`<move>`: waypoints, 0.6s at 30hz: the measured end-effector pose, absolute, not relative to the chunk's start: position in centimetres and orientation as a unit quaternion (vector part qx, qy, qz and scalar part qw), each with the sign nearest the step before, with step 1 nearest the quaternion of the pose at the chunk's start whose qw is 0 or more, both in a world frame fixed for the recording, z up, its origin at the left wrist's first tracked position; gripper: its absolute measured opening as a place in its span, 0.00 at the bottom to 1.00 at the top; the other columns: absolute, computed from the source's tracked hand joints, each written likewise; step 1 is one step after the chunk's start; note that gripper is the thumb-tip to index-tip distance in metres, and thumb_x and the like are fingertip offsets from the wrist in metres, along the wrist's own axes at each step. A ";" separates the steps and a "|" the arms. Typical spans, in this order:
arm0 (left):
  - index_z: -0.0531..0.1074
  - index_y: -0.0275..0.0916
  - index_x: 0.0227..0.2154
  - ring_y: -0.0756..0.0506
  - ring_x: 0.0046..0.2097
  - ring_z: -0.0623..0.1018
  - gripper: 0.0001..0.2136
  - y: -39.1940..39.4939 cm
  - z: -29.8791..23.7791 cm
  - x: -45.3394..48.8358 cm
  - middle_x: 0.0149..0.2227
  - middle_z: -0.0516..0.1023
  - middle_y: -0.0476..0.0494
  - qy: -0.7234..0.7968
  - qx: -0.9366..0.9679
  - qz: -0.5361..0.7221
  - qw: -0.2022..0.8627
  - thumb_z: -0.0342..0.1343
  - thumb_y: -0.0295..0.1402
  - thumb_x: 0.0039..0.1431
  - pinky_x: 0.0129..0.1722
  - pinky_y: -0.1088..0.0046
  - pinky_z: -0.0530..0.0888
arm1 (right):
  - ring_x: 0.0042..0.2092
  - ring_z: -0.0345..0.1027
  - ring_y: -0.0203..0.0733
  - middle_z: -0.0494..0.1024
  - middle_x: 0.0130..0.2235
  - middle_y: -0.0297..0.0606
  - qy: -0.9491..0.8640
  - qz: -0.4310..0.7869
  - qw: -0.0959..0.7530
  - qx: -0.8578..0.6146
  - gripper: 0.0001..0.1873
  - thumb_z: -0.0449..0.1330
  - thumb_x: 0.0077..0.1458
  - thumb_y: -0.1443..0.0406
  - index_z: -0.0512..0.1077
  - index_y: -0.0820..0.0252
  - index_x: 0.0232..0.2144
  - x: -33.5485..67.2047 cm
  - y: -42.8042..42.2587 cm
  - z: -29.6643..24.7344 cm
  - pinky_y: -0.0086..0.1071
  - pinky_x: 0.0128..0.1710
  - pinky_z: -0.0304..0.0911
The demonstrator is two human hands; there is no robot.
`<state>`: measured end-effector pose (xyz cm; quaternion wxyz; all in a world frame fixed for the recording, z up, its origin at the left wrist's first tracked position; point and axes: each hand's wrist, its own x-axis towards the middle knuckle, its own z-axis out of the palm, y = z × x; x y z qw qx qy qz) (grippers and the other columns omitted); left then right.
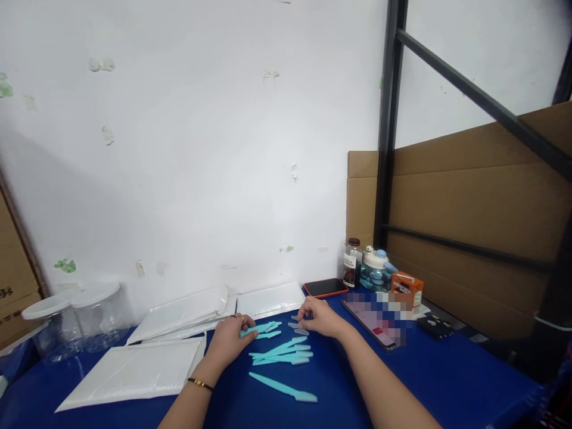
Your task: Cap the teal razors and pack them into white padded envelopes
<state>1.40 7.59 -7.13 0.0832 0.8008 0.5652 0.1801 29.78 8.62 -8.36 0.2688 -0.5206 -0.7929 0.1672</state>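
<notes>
My left hand (230,336) is closed, thumb and fingers on the handle ends of a small bunch of turquoise eyebrow razors (268,329) just above the blue table. Nearer to me lies a loose group of several more turquoise razors (281,354). A single razor (283,387) rests apart from them, closest to me, its pale end pointing right. Past the razor tips, my right hand (317,316) pinches at small translucent blade caps (300,332) lying on the table. Its fingertips partly cover them.
White padded mailers (138,366) lie at the left and along the wall. Two clear lidded tubs (100,322) stand far left. On the right are an orange-edged phone (326,287), another phone (369,322), a dark bottle (353,265), a water bottle (375,274) and an orange box (406,289).
</notes>
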 end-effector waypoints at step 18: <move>0.74 0.44 0.27 0.46 0.40 0.71 0.08 7.4 -6.7 2.3 0.33 0.76 0.50 0.540 0.827 0.152 0.032 0.50 0.35 0.55 0.38 0.71 0.59 | 0.36 0.63 0.37 0.70 0.33 0.32 -0.798 0.154 0.256 -0.524 0.05 0.64 0.44 0.62 0.74 0.58 0.24 28.6 8.4 -8.3 0.31 0.41 0.50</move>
